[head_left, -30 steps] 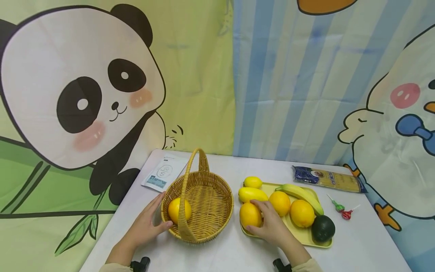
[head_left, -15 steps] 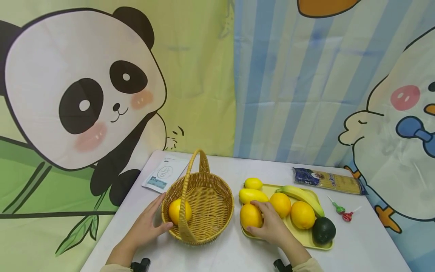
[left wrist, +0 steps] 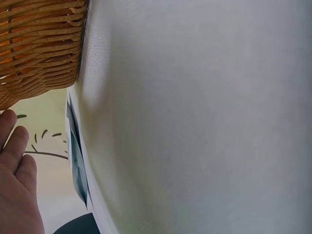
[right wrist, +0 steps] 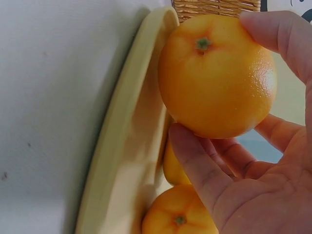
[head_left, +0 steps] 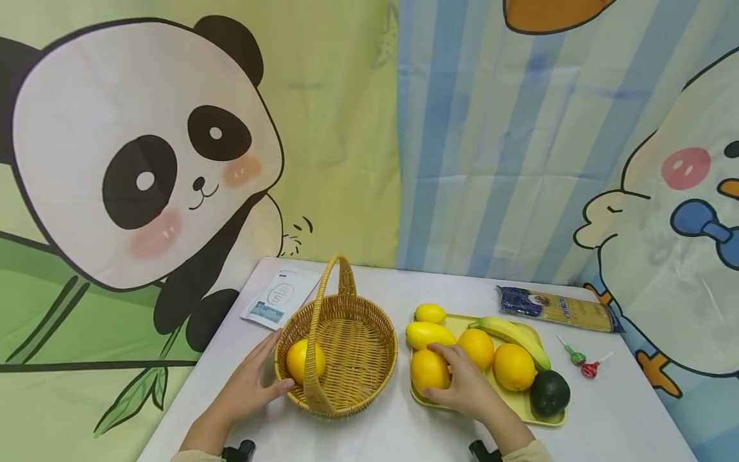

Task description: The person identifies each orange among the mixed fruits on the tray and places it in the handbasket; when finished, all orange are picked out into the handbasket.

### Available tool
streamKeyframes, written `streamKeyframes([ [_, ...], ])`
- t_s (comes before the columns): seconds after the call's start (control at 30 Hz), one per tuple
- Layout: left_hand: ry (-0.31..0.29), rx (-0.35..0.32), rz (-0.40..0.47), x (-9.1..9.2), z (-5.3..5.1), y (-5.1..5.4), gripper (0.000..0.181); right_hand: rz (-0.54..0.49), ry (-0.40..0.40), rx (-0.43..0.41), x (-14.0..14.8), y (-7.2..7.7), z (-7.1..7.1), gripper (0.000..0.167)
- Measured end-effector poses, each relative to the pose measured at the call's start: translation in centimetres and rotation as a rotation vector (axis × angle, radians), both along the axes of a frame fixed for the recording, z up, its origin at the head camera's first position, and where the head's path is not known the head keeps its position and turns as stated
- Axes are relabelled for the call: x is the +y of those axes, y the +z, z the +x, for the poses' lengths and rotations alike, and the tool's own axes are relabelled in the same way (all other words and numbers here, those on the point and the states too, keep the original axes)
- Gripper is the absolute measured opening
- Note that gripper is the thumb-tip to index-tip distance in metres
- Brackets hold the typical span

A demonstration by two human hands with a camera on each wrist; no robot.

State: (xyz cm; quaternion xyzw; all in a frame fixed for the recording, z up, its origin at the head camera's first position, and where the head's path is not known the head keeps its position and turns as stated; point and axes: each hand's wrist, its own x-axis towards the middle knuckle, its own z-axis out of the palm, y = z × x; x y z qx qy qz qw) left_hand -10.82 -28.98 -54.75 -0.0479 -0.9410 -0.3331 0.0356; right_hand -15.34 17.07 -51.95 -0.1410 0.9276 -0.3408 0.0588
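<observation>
My left hand [head_left: 248,378] lies along the left side of a round wicker basket [head_left: 360,391], its fingers extended and thumb by the rim. The left wrist view shows these fingers [left wrist: 17,151] straight, close to the woven wall. Inside the basket, at its left, sits one orange [head_left: 297,360] partly behind the arched handle. With thumb and fingertips my right hand [head_left: 467,385] grips another orange [head_left: 429,369] at the left end of a yellow tray [head_left: 545,420]. That orange's stem end [right wrist: 203,45] shows in the right wrist view.
The tray also bears two oranges [head_left: 514,367], a banana [head_left: 514,330], a long yellow fruit [head_left: 430,335] and a dark green avocado [head_left: 550,393]. A lemon [head_left: 430,313] is at its back left corner. Beyond lie a pasta packet [head_left: 560,309], lollipops [head_left: 589,369] and a white pouch [head_left: 280,298].
My right hand and the orange it grips have shifted very slightly to the right. The left hand and basket keep their places; the head view has tilted a little.
</observation>
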Motion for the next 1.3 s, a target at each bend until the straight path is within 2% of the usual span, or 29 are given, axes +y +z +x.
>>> streamKeyframes([
  [0.3,0.012,-0.026,0.003,0.1,0.1,0.3,0.105,0.003,0.056,-0.022,0.6,1.2,-0.1,0.084],
  [0.53,0.002,-0.008,-0.006,0.1,0.0,0.4,0.106,0.013,0.013,-0.054,1.0,1.9,-0.3,0.085],
  [0.87,0.003,-0.019,-0.006,0.0,0.1,0.3,0.106,0.000,0.024,-0.021,1.4,3.0,-0.7,0.086],
  [1.3,-0.007,-0.002,-0.008,0.1,0.2,0.4,0.106,-0.022,0.032,0.003,2.0,4.3,-1.0,0.084],
])
